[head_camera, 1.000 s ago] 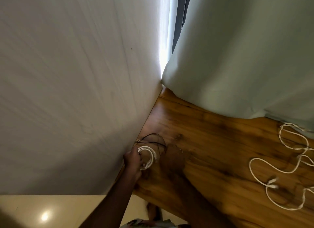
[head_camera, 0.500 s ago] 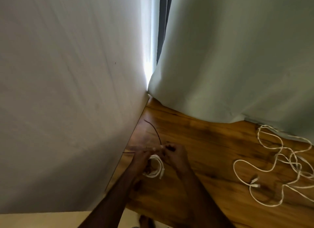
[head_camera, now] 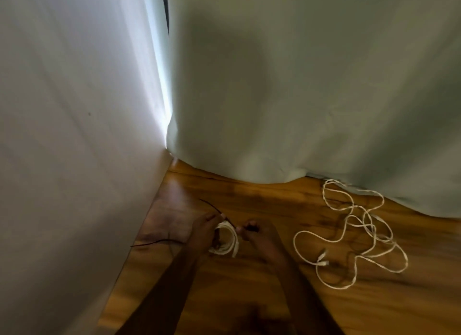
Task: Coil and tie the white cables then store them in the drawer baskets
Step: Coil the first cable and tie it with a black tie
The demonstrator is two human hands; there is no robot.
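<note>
White coiled cable [head_camera: 225, 240] is gripped by left hand [head_camera: 203, 232]; right hand [head_camera: 259, 237] pinches dark tie wire [head_camera: 224, 216]. Right of it, loose cable [head_camera: 354, 232] sprawls below curtain [head_camera: 311, 97].

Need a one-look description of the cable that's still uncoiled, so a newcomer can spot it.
Start at the pale green curtain hanging down to the wooden floor. Just below its hem, on the right of the view, lies the loose white cable, sprawled in open tangled loops with a connector end showing. Unlike the small coiled cable held between the two hands, nobody touches it.

Both hands — left [head_camera: 203, 231], right [head_camera: 259, 237] — curled (pinching).
</note>
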